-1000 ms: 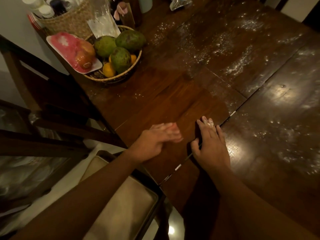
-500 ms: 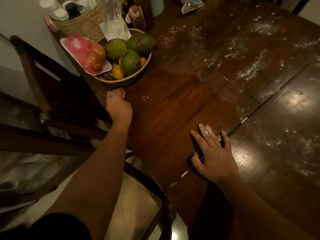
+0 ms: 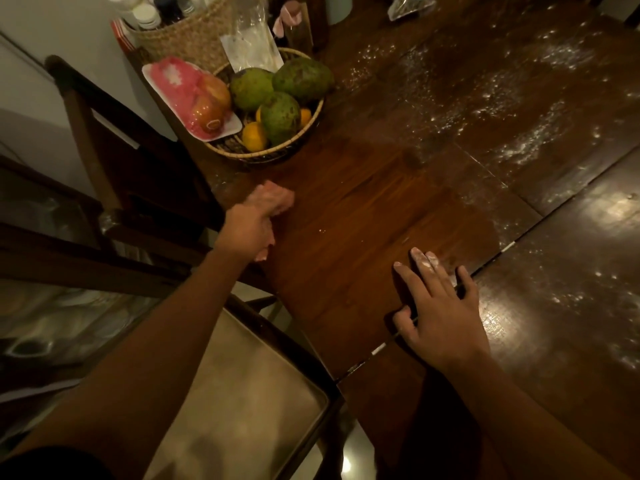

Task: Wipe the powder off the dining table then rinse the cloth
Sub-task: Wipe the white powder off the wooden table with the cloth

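Wiping near the fruit basket (image 3: 266, 147)

My left hand (image 3: 251, 225) squeezes the pink cloth (image 3: 273, 199) just below the basket; my right hand (image 3: 440, 306) lies flat, fingers spread. I might bump the basket or miss the powder (image 3: 530, 140) right of it.

head cam, single view | worn high, looks forward and steeply down over dining table (image 3: 363, 216) | close range: both forearms enter from bottom edge, left hand (image 3: 254, 225) and right hand (image 3: 440, 306) mid-frame | wide-angle, table edges bowed | chair seat (image 3: 242, 393) lower left | no second view
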A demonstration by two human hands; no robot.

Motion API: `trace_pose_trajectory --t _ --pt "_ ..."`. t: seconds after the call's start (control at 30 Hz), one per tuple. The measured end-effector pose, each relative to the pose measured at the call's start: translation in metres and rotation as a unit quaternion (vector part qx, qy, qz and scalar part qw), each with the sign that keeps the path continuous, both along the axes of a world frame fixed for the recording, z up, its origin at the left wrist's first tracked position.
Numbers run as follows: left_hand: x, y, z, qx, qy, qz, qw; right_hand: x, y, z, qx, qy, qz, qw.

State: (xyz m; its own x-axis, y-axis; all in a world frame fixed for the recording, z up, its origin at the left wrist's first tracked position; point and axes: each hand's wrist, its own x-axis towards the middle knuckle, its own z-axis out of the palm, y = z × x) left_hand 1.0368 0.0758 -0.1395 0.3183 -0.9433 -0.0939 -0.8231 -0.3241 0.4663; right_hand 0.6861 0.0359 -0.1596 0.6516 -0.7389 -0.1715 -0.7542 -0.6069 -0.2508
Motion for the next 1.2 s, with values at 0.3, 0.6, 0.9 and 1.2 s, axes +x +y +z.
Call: trace_pose_trajectory --t 0.3,0.6,0.9,1.2 --pt "0.052 -0.038 0.019 0.051 -0.041 0.374 0.925 0.006 -0.005 -0.002 -0.031 -0.016 0.002 0.999" --pt "-0.01 -0.015 -0.026 -0.106 -0.048 -0.053 0.992 0.008 -0.006 -0.001 -0.032 -0.019 0.004 0.999" --pt "-0.004 -0.047 -0.019 -0.125 -0.088 0.137 0.979 0.008 -0.007 -0.002 -0.032 -0.035 -0.003 0.999" --pt "-0.089 0.036 -0.009 -0.044 0.066 -0.283 0.956 0.008 -0.007 0.0 -0.024 -0.034 -0.017 0.999"
